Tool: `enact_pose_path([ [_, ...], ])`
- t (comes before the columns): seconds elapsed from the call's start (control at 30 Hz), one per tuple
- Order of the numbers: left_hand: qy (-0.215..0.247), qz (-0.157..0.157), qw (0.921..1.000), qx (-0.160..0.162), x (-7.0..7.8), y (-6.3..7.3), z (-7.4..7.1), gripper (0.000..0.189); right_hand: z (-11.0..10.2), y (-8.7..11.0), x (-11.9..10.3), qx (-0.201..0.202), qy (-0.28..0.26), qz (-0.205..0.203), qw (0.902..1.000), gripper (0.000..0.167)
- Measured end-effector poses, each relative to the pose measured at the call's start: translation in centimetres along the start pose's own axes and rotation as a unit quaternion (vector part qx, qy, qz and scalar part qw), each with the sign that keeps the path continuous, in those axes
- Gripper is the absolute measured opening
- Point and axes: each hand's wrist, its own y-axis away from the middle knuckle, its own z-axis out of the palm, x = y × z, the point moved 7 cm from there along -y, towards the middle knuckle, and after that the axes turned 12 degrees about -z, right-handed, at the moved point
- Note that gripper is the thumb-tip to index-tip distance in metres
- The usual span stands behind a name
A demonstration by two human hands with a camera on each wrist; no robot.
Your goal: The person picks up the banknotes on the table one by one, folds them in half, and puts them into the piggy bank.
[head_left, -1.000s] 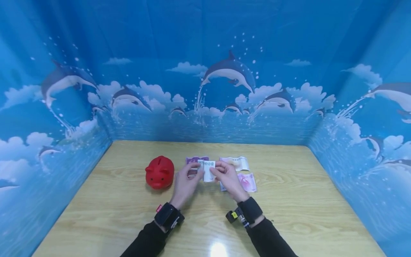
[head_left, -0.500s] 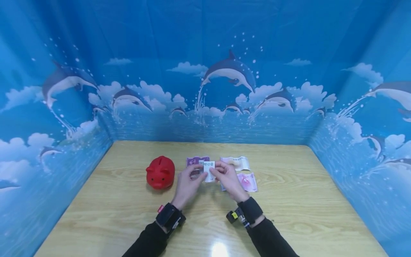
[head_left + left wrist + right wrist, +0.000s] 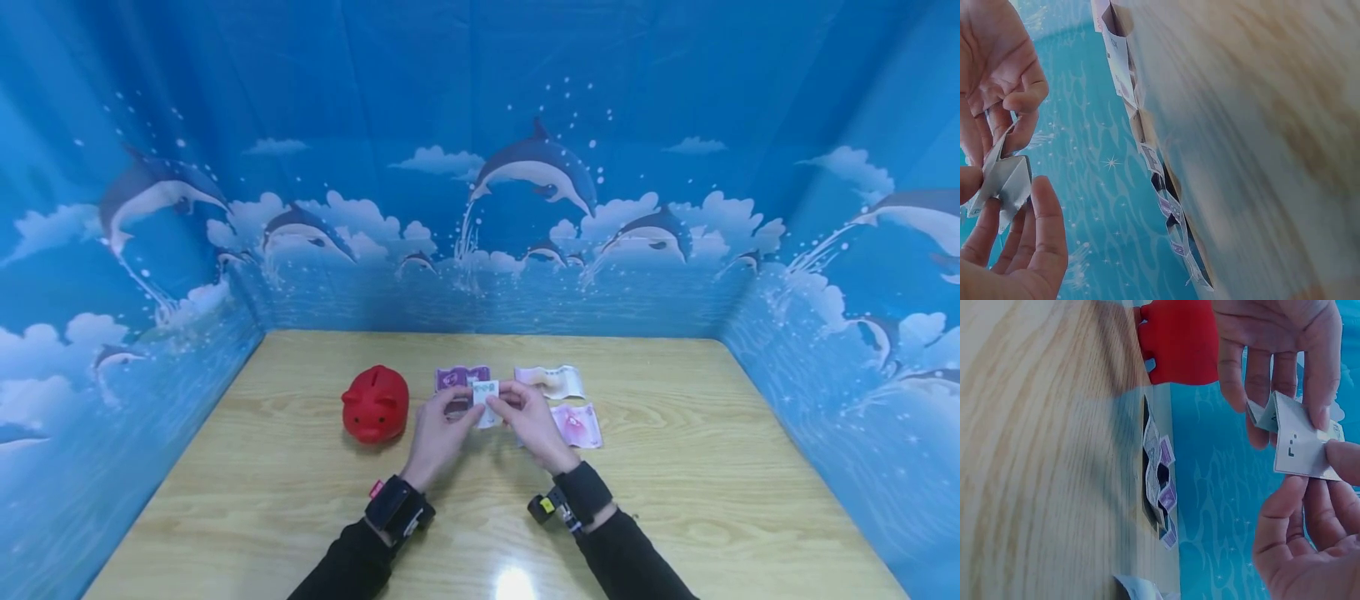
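I see the left hand (image 3: 437, 433) and right hand (image 3: 536, 421) pinching a folded banknote (image 3: 485, 406) between thumbs and fingers, above the table (image 3: 697, 467), right of the red piggy bank (image 3: 375, 406); I can't quite judge its height.

Two hands show, one left hand (image 3: 437, 429) and one right hand (image 3: 540, 421), with one folded banknote (image 3: 486, 406) between them. At least four more banknotes lie beyond the hands: two past the left hand, one purple note (image 3: 457, 377) and one greyish note (image 3: 1152, 469), and two past the right hand, one pale note (image 3: 558, 382) and one pink note (image 3: 577, 427). One piggy bank (image 3: 375, 406) stands left of the left hand. Behind the hands come two wristbands (image 3: 395, 502) and two sleeves (image 3: 633, 554); under them, one table (image 3: 712, 467).
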Motion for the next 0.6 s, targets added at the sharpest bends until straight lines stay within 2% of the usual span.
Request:
enact_pose_path([
  [0.13,-0.004,-0.001,1.0,0.002,0.0,0.0,0.0,0.026,-0.1,0.0,-0.2,0.011,0.043,-0.013,0.9989,0.025],
  [0.3,-0.004,-0.009,0.9999,-0.004,-0.1,0.0,0.2,0.022,0.0,-0.1,-0.5,-0.001,0.094,-0.044,0.9946,0.024],
  [0.43,-0.003,-0.003,1.0,-0.007,-0.1,0.0,0.2,0.019,0.1,0.1,-0.9,-0.011,0.111,-0.07,0.9913,0.025],
  [0.6,0.0,0.001,1.0,-0.009,0.0,0.0,0.3,0.016,0.2,0.2,-1.2,-0.024,0.122,-0.083,0.9887,0.027],
])
